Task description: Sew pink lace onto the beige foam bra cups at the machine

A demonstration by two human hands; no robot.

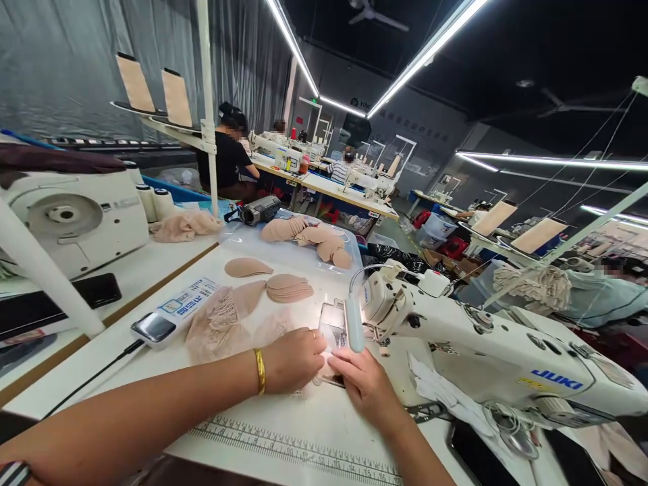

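In the head view, the lace [276, 327] lies just left of the machine [486, 351], with our left hand [295, 360] curled over part of it, though we cannot tell whether those fingers pinch the cloth, and our right hand [372, 386] resting, fingers loosely outstretched, near the machine's needle end, by the lamp [354, 324]. To work well here, we would judge it best to guide the lace flat and lightly, fingertips clear of that end, and leave the pads [289, 288], farther left of the machine, out of its path.
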